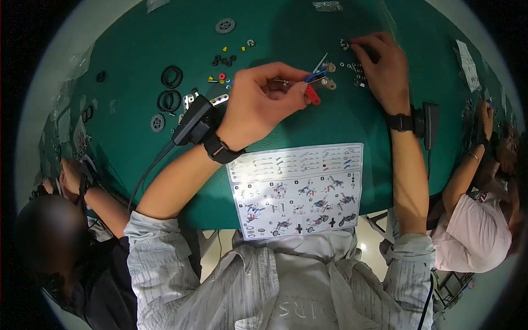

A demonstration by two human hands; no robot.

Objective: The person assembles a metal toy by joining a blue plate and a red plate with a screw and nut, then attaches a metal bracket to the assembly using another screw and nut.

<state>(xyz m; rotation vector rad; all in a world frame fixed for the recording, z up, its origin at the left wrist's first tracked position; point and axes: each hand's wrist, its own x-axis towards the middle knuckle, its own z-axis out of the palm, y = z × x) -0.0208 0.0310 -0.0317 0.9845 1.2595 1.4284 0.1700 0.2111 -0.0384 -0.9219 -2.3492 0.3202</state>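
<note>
My left hand (pixel 264 102) is closed around a small metal assembly (pixel 320 82) with blue and red pieces, held just above the green table (pixel 137 137). My right hand (pixel 382 69) reaches further out, fingers bent down onto a scatter of small nuts and washers (pixel 355 69); whether it has pinched one I cannot tell. Both wrists carry black bands with small devices. A printed instruction sheet (pixel 300 190) lies flat near the table's front edge, between my forearms.
Black rubber tyres (pixel 170 88), grey wheel hubs (pixel 225 25) and small yellow, red and black parts (pixel 223 58) lie at the left and back. One person sits at the left (pixel 66 181), another at the right (pixel 478 181). Plastic bags lie around the table rim.
</note>
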